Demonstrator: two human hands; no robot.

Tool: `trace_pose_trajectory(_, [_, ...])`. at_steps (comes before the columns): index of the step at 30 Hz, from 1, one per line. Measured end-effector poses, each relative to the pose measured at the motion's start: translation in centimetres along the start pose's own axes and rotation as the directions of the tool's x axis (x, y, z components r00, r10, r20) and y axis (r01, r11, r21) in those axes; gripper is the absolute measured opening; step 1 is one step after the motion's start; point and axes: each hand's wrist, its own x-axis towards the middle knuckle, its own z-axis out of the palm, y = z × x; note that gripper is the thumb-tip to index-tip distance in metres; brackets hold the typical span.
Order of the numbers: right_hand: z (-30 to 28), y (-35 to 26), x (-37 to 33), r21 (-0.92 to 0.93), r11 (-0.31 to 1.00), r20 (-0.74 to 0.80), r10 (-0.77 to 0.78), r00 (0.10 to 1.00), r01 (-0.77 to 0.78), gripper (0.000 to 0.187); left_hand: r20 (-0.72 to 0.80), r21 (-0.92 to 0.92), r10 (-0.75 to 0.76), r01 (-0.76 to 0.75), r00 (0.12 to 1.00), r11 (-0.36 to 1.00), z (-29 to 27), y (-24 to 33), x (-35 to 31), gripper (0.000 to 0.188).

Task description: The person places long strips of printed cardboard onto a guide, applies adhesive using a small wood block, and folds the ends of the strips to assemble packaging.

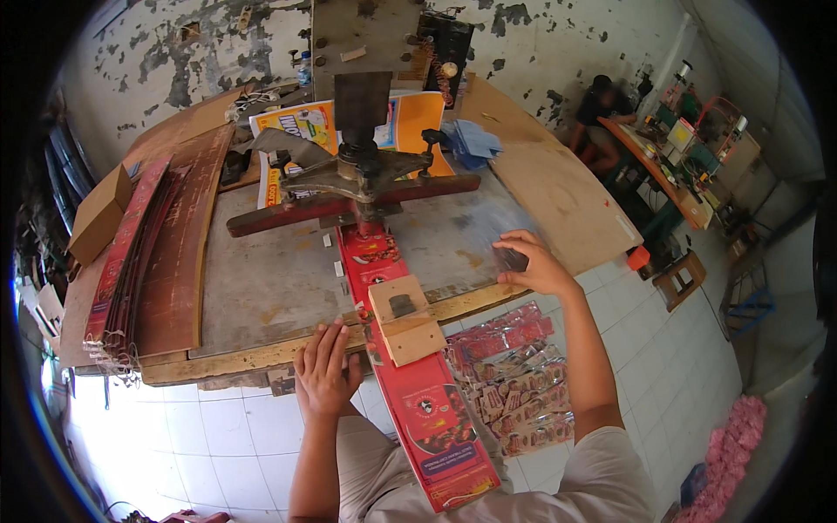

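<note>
A long red printed strip (pixel 427 401) runs from beneath the bar of a press (pixel 362 187) over the table's front edge to my lap. Across the strip, at the edge, lies a pale wooden block (pixel 405 324) with a dark grey patch on top. My left hand (pixel 326 368) rests on the wooden edge just left of the strip, fingers stretched out, holding nothing. To the right of the block, my right hand (pixel 534 266) is raised over the metal tabletop (pixel 279 296). Its fingers curl around a small dark thing (pixel 510 259), too blurred to name.
Stacked red strips (pixel 131 253) and a cardboard box (pixel 100 213) occupy the left side. Blue plastic pieces (pixel 472 142) lie behind the press. Printed sachet sheets (pixel 514 383) are below the front edge. A person (pixel 602 122) sits at a far-right bench (pixel 654 166).
</note>
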Motion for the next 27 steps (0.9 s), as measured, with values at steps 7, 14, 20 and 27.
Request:
trace_pose_trajectory(7, [0.4,1.9,0.4,0.220,0.959,0.002,0.183,0.983,-0.179,0.036,-0.004,0.011,0.012,-0.012,1.000,1.000,0.0,-0.3,-0.1,0.050])
trace_pose_trajectory(14, [-1.9,4.9,1.0,0.122,0.989,-0.220,0.112,0.969,-0.087,0.031,0.014,-0.028,0.005,-0.005,1.000,1.000,-0.2,-0.1,0.1,0.050])
trace_pose_trajectory(20, [-1.9,8.7,-1.9,0.202,0.953,-0.135,0.257,0.957,-0.227,0.046,0.016,-0.013,0.014,-0.014,1.000,1.000,-0.3,-0.1,0.0,0.048])
trace_pose_trajectory(27, [-1.9,10.6,-2.2,0.200,0.929,-0.161,0.345,0.924,-0.312,0.056,-0.003,-0.017,-0.001,0.001,1.000,1.000,0.4,-0.1,-0.3,0.045])
